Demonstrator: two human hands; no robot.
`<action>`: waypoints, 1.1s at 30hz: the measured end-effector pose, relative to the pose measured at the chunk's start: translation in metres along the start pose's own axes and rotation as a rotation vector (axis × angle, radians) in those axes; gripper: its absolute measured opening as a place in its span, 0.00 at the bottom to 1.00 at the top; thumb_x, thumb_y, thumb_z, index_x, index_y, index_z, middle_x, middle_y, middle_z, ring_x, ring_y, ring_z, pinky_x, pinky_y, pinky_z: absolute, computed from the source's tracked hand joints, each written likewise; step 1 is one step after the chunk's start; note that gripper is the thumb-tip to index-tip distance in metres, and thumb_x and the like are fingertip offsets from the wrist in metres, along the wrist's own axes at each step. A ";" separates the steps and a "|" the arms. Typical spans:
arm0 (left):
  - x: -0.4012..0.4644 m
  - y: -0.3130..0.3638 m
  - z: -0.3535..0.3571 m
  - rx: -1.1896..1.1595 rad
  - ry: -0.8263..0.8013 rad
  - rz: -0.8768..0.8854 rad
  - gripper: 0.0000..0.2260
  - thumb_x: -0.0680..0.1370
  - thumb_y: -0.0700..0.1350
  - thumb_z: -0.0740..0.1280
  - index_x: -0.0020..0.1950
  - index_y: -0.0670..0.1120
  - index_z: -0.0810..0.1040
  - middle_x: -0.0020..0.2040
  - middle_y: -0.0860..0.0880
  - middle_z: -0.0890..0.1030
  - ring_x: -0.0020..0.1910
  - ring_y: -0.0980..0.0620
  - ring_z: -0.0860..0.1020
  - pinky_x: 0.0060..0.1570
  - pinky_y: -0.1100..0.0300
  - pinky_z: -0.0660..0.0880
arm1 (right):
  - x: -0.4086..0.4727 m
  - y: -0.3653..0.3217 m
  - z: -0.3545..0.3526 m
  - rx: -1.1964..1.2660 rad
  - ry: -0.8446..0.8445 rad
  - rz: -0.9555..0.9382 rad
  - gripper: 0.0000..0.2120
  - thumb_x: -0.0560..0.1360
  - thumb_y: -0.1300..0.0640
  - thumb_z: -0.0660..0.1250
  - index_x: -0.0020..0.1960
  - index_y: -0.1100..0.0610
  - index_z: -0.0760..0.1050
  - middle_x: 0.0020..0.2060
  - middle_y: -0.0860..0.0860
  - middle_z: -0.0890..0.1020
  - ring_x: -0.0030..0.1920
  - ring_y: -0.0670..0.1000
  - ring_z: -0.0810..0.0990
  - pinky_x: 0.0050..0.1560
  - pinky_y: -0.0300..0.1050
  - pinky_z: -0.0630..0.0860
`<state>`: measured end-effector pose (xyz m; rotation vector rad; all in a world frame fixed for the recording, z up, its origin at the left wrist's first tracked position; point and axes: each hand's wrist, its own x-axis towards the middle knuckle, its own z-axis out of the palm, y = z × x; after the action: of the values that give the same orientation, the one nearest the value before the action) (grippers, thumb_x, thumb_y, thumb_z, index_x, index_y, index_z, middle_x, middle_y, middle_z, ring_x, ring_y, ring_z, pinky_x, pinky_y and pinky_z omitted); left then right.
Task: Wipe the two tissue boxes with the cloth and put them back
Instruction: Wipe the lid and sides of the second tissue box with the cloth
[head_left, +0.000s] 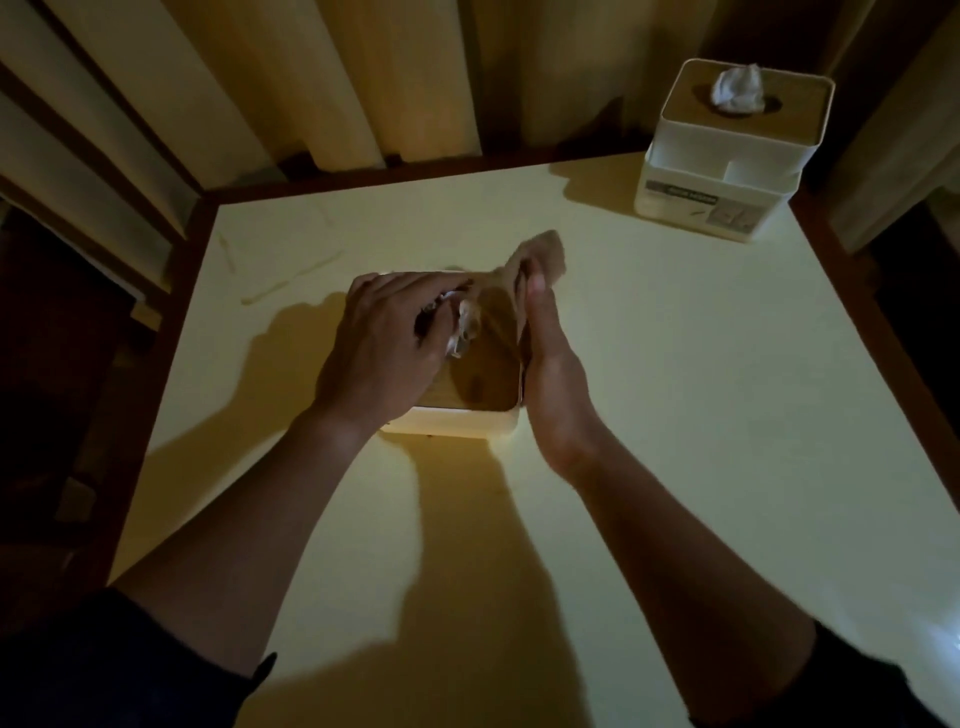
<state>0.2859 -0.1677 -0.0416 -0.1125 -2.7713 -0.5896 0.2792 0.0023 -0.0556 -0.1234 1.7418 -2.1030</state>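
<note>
Head view: near tissue box (457, 420) sits at the middle of the pale table (675, 415), its wooden lid largely covered by both hands. The left hand (384, 343) lies over the lid with fingers bent across the tissue tuft, holding the box steady. The right hand (545, 374) stands edge-on against the box's right side, its fingers pinching the brown cloth (540, 254) at the far corner. A hard stroke could probably skid the box or drag the tissue out. The second tissue box (727, 156) stands well apart at the far right corner, close to the edge, where a careless reach might knock it off.
</note>
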 end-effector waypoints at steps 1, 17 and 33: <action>0.000 -0.001 0.000 -0.005 -0.007 0.005 0.14 0.85 0.49 0.60 0.67 0.52 0.80 0.62 0.55 0.83 0.61 0.56 0.77 0.68 0.52 0.68 | -0.012 0.007 0.004 0.003 0.010 -0.025 0.34 0.84 0.31 0.47 0.85 0.45 0.59 0.78 0.49 0.74 0.75 0.46 0.75 0.74 0.51 0.76; 0.000 -0.003 0.001 -0.016 0.014 -0.005 0.14 0.84 0.47 0.62 0.68 0.54 0.80 0.63 0.56 0.82 0.62 0.54 0.76 0.67 0.54 0.67 | -0.031 0.025 -0.020 -0.177 0.589 -0.060 0.31 0.80 0.62 0.68 0.78 0.38 0.71 0.67 0.46 0.85 0.65 0.46 0.85 0.67 0.59 0.82; 0.003 -0.001 0.003 0.020 0.003 -0.022 0.15 0.85 0.48 0.59 0.69 0.55 0.78 0.63 0.55 0.82 0.61 0.55 0.75 0.67 0.56 0.64 | 0.011 0.001 0.001 -0.063 0.069 -0.004 0.49 0.72 0.16 0.52 0.86 0.38 0.53 0.84 0.46 0.62 0.83 0.52 0.63 0.80 0.68 0.64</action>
<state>0.2825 -0.1672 -0.0434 -0.0768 -2.7786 -0.5672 0.2701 -0.0027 -0.0585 -0.0732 1.8503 -2.0786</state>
